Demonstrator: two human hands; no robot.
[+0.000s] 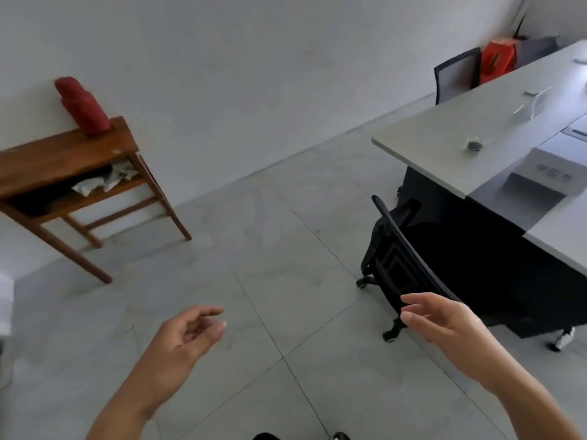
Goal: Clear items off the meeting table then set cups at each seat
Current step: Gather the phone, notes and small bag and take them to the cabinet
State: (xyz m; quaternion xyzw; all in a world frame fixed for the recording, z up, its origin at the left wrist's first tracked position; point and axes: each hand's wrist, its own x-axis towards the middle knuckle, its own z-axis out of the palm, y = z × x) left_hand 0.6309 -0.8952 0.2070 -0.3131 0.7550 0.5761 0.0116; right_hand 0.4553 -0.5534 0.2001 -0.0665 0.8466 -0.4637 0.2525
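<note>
The white meeting table (444, 134) fills the right side. On it lie a small dark object (474, 145), a clear stand (532, 101) and a thin item at the far edge (579, 61). A grey cable box (540, 182) is set into the table's middle. My left hand (187, 336) hangs over the floor at lower centre, fingers loosely curled and apart, holding nothing. My right hand (441, 319) is in front of the black chair (400, 252), fingers spread, also with nothing in it. No cups are in view.
A wooden side table (63, 157) stands against the left wall with a red flask (82, 104) on top and crumpled paper (104, 181) on its shelf. A second chair (457, 76) and an orange bag (497, 60) sit at the table's far side. Grey tiled floor lies between.
</note>
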